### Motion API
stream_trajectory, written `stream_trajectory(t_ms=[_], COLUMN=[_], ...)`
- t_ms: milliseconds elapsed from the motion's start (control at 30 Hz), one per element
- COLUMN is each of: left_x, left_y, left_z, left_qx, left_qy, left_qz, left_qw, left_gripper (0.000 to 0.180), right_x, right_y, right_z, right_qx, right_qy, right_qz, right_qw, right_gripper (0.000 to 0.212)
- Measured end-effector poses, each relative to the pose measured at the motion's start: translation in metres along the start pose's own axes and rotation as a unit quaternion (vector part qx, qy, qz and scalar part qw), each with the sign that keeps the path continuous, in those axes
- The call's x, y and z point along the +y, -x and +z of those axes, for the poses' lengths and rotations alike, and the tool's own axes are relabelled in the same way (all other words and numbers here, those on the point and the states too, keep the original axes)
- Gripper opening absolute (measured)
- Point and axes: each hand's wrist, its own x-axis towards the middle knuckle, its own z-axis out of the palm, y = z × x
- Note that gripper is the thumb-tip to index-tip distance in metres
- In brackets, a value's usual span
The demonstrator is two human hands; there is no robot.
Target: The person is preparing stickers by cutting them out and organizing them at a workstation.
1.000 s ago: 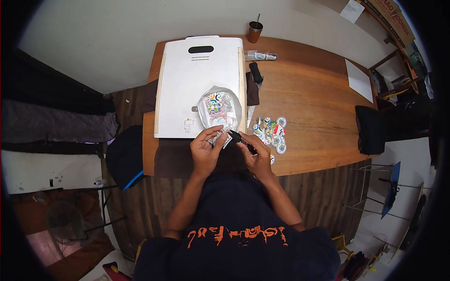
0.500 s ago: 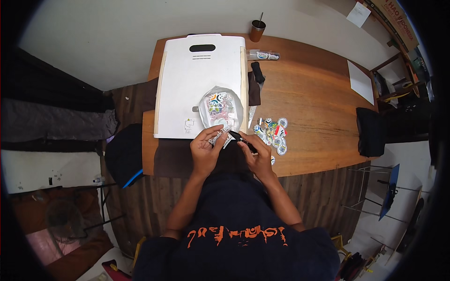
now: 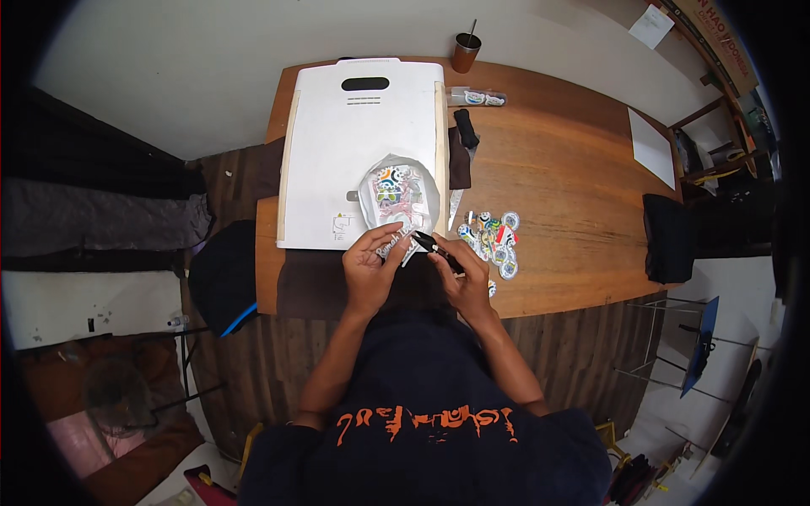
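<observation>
My left hand [image 3: 368, 263] pinches a white sticker sheet [image 3: 393, 248] with lettering between thumb and fingers. In my right hand [image 3: 465, 277] are small black scissors [image 3: 435, 249], their tips at the right side of the sticker sheet. Both hands meet just over the near edge of a white board [image 3: 325, 160]. Right beyond the fingers stands a white open bag [image 3: 364, 201] with crumpled sides, holding colourful stickers [image 3: 390, 187] and pinkish scraps. To the right of my right hand lies a pile of cut stickers [image 3: 491, 240] on the wooden table.
The board rests on the wooden table [image 3: 565, 185]. Beyond the sticker pile lie a black rolled item [image 3: 465, 129] and a clear packet of stickers [image 3: 479, 98]. A brown tumbler [image 3: 466, 55] with a straw stands at the back. A black pouch [image 3: 667, 238] sits at the right edge.
The sticker sheet has tilted slightly between my fingers, and the scissors have shifted a little at its edge. Both hands stay nearly in place.
</observation>
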Motion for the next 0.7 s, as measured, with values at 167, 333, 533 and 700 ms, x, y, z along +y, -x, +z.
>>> stream_trajectory(t_ms=[167, 333, 533, 700], left_x=[0.0002, -0.0011, 0.0, -0.0016], left_y=[0.0008, 0.0001, 0.0007, -0.0002], left_z=[0.0007, 0.0003, -0.0002, -0.001], left_qx=[0.003, 0.002, 0.002, 0.001], left_qy=[-0.001, 0.0, -0.003, -0.008], left_qz=[0.0, -0.002, 0.006, 0.006], left_qw=[1.0, 1.0, 1.0, 1.0], left_gripper=[0.032, 0.031, 0.031, 0.03], right_x=[-0.0013, -0.0027, -0.0011, 0.0006], right_y=[-0.0008, -0.0014, -0.0008, -0.0013], right_z=[-0.0007, -0.0018, -0.002, -0.0022], right_qx=[-0.009, -0.009, -0.01, -0.01], right_qy=[0.002, -0.007, -0.01, 0.0], right_qz=[-0.006, 0.003, 0.016, 0.007], right_qw=[1.0, 1.0, 1.0, 1.0], right_gripper=[0.031, 0.03, 0.029, 0.029])
